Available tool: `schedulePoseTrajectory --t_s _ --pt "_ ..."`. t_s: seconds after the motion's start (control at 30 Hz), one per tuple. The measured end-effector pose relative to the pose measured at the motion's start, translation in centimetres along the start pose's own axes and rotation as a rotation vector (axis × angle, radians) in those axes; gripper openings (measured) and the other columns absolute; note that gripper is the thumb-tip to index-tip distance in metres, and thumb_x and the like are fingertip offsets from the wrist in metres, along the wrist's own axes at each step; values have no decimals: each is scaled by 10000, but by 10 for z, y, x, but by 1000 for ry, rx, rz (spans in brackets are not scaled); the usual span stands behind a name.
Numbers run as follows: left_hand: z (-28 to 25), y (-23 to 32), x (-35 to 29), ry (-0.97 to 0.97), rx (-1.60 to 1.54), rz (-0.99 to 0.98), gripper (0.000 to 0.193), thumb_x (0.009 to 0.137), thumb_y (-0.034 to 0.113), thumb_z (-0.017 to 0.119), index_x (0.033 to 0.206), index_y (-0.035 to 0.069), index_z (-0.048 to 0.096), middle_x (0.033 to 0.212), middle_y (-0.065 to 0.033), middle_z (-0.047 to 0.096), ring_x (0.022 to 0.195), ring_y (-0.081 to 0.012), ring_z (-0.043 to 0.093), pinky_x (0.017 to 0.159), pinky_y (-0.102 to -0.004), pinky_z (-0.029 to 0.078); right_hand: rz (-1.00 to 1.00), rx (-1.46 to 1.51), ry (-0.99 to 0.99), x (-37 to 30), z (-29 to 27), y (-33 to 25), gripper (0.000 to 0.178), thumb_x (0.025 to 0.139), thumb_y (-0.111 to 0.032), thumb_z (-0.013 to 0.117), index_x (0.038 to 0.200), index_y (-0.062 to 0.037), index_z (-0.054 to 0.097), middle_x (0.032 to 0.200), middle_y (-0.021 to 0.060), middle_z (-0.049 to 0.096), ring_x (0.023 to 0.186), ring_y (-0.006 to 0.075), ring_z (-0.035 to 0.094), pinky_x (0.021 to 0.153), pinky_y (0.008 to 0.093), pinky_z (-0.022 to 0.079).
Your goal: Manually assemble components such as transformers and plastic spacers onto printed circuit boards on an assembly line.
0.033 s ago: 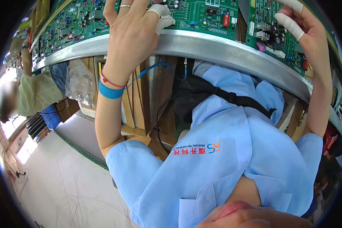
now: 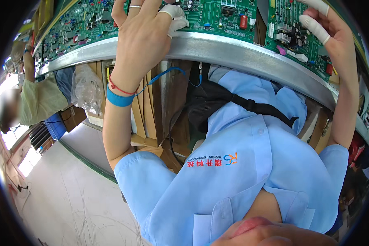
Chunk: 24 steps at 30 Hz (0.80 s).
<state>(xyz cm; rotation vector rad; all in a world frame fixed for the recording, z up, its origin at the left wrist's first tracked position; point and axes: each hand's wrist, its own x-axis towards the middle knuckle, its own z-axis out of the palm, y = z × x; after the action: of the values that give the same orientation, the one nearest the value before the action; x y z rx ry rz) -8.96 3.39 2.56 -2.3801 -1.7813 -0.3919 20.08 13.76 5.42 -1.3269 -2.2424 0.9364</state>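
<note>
My left hand [image 2: 142,43] is over the front edge of a green circuit board [image 2: 209,24]. White finger cots cover its thumb and one finger, whose tips are close together in a pinch; anything between them is hidden. The upper fingers run out of the top edge. A blue wrist strap [image 2: 121,98] with a coiled cord and a red string circle this wrist. On the right, my right hand [image 2: 336,39] hovers above another green board [image 2: 291,47]. Its cot-covered thumb and finger are apart, with nothing visible between them.
A curved-looking metal rail [image 2: 233,47] borders the boards. More populated boards [image 2: 69,35] lie at the left. Below the rail are cardboard pieces [image 2: 145,110], a clear plastic bag [image 2: 87,90] and a black pouch [image 2: 203,104]. Another person [image 2: 45,98] stands at far left.
My right hand has shifted slightly to the right, its thumb a little farther from the middle of the board. My left hand stays in place.
</note>
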Motion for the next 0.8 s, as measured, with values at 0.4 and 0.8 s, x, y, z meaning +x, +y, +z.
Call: schedulePoseTrajectory --t_s 0.4,0.8 --pt "-5 -1 6 -38 -47 -15 81 762 113 695 825 141 652 1040 -53 566 1156 -252 501 1059 -473 218 -45 -46 28 -14 -51 116 446 945 -314 641 1314 -67 591 1111 23 658 1066 138 597 998 291 424" --pt "-5 -4 6 -73 -27 38 105 765 106 694 854 127 644 1040 -60 566 1153 -258 497 1054 -471 226 -161 428 140 -19 -46 66 335 881 -109 719 1171 44 652 944 113 705 792 146 626 691 263 494"
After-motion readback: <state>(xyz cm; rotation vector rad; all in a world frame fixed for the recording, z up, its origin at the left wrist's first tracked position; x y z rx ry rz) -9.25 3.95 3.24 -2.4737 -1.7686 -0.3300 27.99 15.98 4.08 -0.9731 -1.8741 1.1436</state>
